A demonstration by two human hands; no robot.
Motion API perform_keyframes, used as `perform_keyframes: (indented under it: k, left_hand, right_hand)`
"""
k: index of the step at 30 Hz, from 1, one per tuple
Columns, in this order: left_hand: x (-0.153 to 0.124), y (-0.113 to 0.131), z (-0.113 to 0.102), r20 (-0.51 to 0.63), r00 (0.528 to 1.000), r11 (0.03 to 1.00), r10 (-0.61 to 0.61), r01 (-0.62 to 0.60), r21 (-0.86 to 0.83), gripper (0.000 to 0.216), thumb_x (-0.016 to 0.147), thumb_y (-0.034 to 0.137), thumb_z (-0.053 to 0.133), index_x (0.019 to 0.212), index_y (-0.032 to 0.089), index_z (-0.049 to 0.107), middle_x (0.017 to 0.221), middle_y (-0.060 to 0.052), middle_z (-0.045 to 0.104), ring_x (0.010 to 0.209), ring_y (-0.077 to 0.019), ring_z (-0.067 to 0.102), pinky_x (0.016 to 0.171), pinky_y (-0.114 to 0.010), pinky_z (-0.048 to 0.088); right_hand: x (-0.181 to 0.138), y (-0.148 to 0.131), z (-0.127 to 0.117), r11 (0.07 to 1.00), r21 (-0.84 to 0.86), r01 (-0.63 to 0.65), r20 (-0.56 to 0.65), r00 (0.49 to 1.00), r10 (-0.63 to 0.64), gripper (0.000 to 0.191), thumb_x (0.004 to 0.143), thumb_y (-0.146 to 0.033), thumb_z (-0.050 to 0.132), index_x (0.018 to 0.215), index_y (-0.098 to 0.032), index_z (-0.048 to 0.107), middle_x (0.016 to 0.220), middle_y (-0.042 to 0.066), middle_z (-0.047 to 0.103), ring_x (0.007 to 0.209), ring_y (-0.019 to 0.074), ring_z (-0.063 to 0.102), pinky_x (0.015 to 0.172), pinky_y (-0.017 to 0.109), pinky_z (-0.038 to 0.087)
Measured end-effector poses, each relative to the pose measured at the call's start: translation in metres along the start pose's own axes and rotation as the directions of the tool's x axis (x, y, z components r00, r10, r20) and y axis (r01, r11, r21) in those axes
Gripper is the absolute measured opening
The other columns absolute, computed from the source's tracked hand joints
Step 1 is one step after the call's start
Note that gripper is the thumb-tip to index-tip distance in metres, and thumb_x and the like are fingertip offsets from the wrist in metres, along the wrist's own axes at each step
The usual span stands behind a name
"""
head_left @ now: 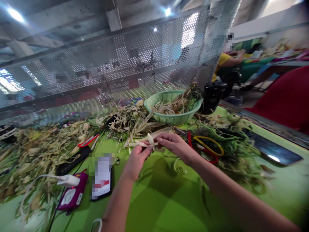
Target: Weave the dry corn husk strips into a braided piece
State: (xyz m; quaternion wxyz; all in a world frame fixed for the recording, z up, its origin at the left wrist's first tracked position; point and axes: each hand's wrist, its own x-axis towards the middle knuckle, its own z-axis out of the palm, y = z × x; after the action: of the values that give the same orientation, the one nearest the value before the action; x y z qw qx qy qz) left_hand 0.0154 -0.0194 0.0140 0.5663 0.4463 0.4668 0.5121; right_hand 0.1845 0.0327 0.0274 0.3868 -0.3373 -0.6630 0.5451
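Note:
Both my hands meet over the green table (164,199), pinching pale dried leaf strips (146,141). My left hand (137,159) has its fingers closed on one end of the strips. My right hand (172,144) pinches the other end from the right. The strips stick out leftward and upward between the fingertips. A heap of dried leaves (130,122) lies just beyond the hands.
A green plastic basket (154,102) with leaf scraps stands behind the hands. Red and yellow scissors (207,146) lie to the right. A phone (102,175), a purple power bank (72,193) with white cable and a dark tablet (272,149) rest on the table. A perforated metal screen (120,61) backs it. Another person (228,61) sits far right.

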Motion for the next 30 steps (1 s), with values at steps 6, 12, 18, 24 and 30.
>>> perform_keyframes:
  k: [6,12,18,24,30]
  left_hand:
    - [-0.002,-0.005,0.006,0.153,0.988,0.998,-0.021,0.013,0.054,0.038,0.077,0.043,0.066,0.103,0.016,0.067,0.084,-0.002,0.064,0.082,-0.0141,0.052,0.080,-0.026,0.038]
    - [-0.003,-0.005,0.008,0.134,0.991,0.998,-0.028,0.021,0.058,0.029,0.076,0.040,0.065,0.092,0.016,0.066,0.077,-0.001,0.063,0.079,-0.0163,0.055,0.079,-0.028,0.041]
    - [-0.005,-0.001,0.006,0.134,0.990,0.984,-0.032,0.007,0.179,0.018,0.077,0.032,0.060,0.081,0.015,0.064,0.068,0.000,0.057,0.067,-0.0138,0.049,0.067,-0.025,0.038]
    - [-0.002,-0.004,0.010,0.094,0.995,0.938,-0.026,-0.009,0.347,0.011,0.073,0.026,0.060,0.072,0.015,0.060,0.065,0.001,0.052,0.061,-0.0120,0.042,0.061,-0.024,0.034]
    - [0.003,-0.013,0.010,0.096,0.995,0.860,0.008,-0.056,0.507,0.010,0.072,0.021,0.057,0.063,0.015,0.055,0.059,0.001,0.046,0.058,-0.0116,0.038,0.056,-0.025,0.030]
  right_hand:
    - [0.004,0.007,-0.001,0.989,0.149,0.001,0.032,0.999,-0.006,0.022,0.073,-0.036,0.072,0.077,-0.015,0.065,0.073,0.002,0.063,0.066,0.0136,0.054,0.063,0.026,0.040]
    - [0.003,0.011,0.004,0.993,0.088,0.083,-0.085,0.994,-0.076,0.022,0.076,-0.035,0.069,0.070,-0.016,0.058,0.069,-0.001,0.054,0.065,0.0118,0.047,0.061,0.025,0.036]
    - [0.002,0.014,0.007,0.991,-0.056,0.122,-0.129,0.983,-0.128,0.024,0.078,-0.036,0.064,0.068,-0.018,0.053,0.064,-0.003,0.047,0.060,0.0111,0.042,0.057,0.025,0.034]
    - [-0.003,0.004,0.001,0.888,-0.399,0.230,-0.115,0.948,-0.298,0.019,0.077,-0.032,0.069,0.089,-0.020,0.061,0.080,0.000,0.055,0.068,0.0133,0.049,0.059,0.024,0.037]
    - [-0.005,-0.001,0.010,0.821,-0.442,0.361,0.075,0.927,-0.367,0.004,0.080,-0.022,0.066,0.078,-0.019,0.064,0.081,0.003,0.060,0.074,0.0147,0.055,0.066,0.025,0.041]
